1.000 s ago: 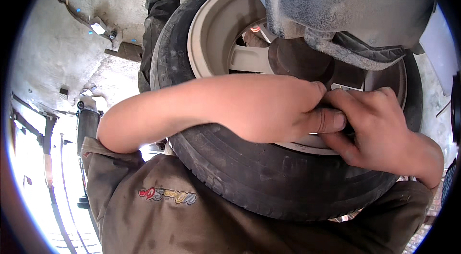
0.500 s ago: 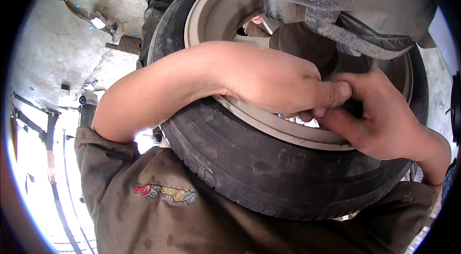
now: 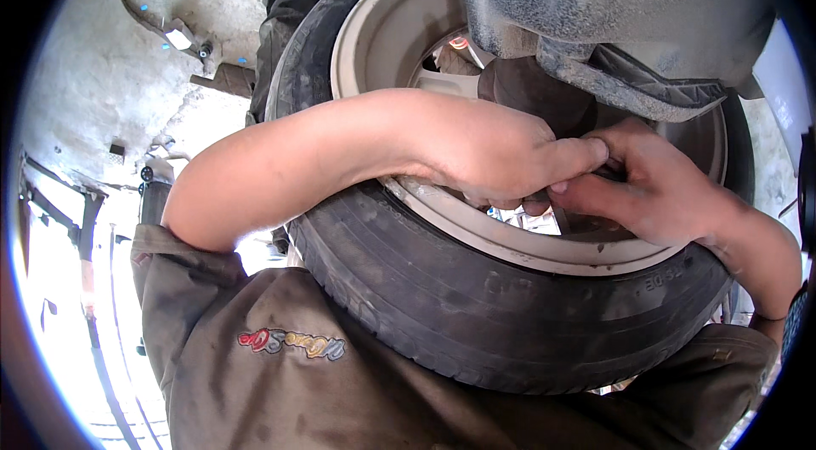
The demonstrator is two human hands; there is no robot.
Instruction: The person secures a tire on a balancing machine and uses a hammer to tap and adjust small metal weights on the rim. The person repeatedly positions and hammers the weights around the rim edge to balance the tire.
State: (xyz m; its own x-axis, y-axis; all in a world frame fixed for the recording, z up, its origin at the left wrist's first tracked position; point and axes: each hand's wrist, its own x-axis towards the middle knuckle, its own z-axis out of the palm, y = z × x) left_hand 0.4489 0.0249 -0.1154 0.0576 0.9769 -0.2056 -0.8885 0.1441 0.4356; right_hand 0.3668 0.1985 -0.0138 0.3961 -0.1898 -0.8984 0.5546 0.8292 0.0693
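A black tyre [image 3: 476,314] on a pale metal wheel rim [image 3: 527,239] stands against my legs, with its hollow side toward me. My left forearm reaches across the rim, and my left hand [image 3: 501,148] is closed over the opening, thumb pointing right. Meeting it from the right is my right hand [image 3: 659,182], its thumb and fingers closed together. The fingertips of both hands touch or nearly touch. Whatever they pinch, if anything, is hidden. Just beyond them a dark brown round part [image 3: 531,91] sits in the middle of the wheel.
A dusty grey panel [image 3: 612,0] overhangs the wheel's far side, with a ribbed dark piece [image 3: 654,80] along its lower edge. Beyond the tyre at the far left shows a dark trouser leg and shoe [image 3: 287,8]. Scraps lie on the concrete floor [image 3: 102,101].
My right hand has shifted slightly up and left, baring more of the near rim. My left thumb now lies against the right hand's fingers. The wheel sits almost the same.
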